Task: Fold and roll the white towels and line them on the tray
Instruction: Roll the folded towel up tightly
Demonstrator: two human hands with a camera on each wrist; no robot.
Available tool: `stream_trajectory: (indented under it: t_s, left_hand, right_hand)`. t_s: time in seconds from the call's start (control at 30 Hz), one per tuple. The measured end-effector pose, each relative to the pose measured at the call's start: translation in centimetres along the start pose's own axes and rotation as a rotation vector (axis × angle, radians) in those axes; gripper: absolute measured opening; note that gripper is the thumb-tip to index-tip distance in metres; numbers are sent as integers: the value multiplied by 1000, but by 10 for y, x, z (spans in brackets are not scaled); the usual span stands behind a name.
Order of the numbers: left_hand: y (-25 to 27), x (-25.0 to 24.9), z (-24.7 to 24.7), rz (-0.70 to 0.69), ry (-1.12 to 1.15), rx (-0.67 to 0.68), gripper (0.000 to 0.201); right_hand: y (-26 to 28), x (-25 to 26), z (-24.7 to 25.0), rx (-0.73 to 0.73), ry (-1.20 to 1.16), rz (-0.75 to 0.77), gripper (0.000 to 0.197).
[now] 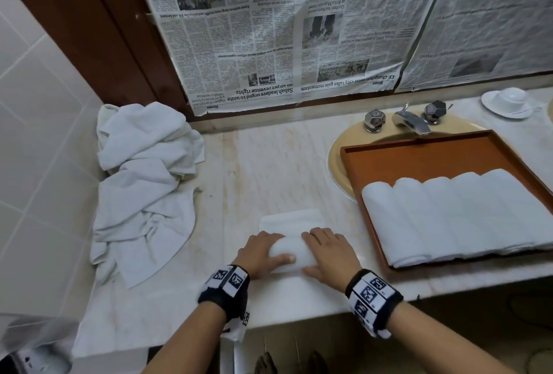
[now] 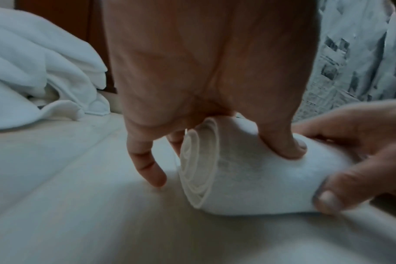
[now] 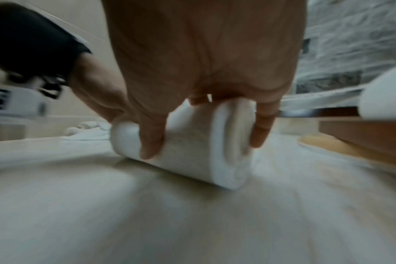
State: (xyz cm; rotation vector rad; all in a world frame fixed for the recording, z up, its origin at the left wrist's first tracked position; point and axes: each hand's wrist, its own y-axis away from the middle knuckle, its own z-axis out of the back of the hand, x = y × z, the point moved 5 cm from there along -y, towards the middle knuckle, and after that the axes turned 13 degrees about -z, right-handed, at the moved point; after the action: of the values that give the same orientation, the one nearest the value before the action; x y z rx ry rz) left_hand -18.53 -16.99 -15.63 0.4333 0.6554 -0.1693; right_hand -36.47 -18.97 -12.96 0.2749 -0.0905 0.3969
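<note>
A white towel (image 1: 288, 251) lies partly rolled on the marble counter, with its flat unrolled end (image 1: 291, 219) stretching away from me. My left hand (image 1: 261, 251) grips the roll's left end, thumb on top; the spiral end (image 2: 199, 171) shows in the left wrist view. My right hand (image 1: 327, 251) grips the right end (image 3: 233, 142) of the roll, fingers curled over it. Several finished rolled towels (image 1: 454, 215) lie side by side on the brown wooden tray (image 1: 419, 152) at the right.
A heap of loose white towels (image 1: 146, 182) sits at the left against the tiled wall. The tray rests over a beige sink (image 1: 341, 161) with a chrome tap (image 1: 410, 119). A white cup and saucer (image 1: 508, 101) stands at the far right. Newspaper covers the wall behind.
</note>
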Motion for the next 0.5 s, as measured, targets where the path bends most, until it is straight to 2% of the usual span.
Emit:
stream_trajectory:
  t_s: [0.07, 0.2, 0.3, 0.37, 0.43, 0.5]
  left_hand:
    - [1, -2, 0, -2, -27, -27, 86]
    - [15, -19, -2, -75, -217, -117, 91]
    - [13, -15, -3, -36, -134, -121, 77]
    - [8, -6, -1, -7, -64, -81, 77]
    - [3, -2, 4, -7, -13, -44, 84]
    - [-2, -4, 11, -36, 17, -17, 78]
  right_hand:
    - [-16, -9, 0, 132, -120, -22, 70]
    - [-39, -20, 9, 385, -350, -61, 63]
    - [-37, -19, 12, 463, -366, -69, 62]
    - [-27, -16, 12, 342, -263, -65, 66]
    - [-13, -12, 8, 83, -68, -60, 72]
    - [-3, -4, -2, -75, 49, -66, 79]
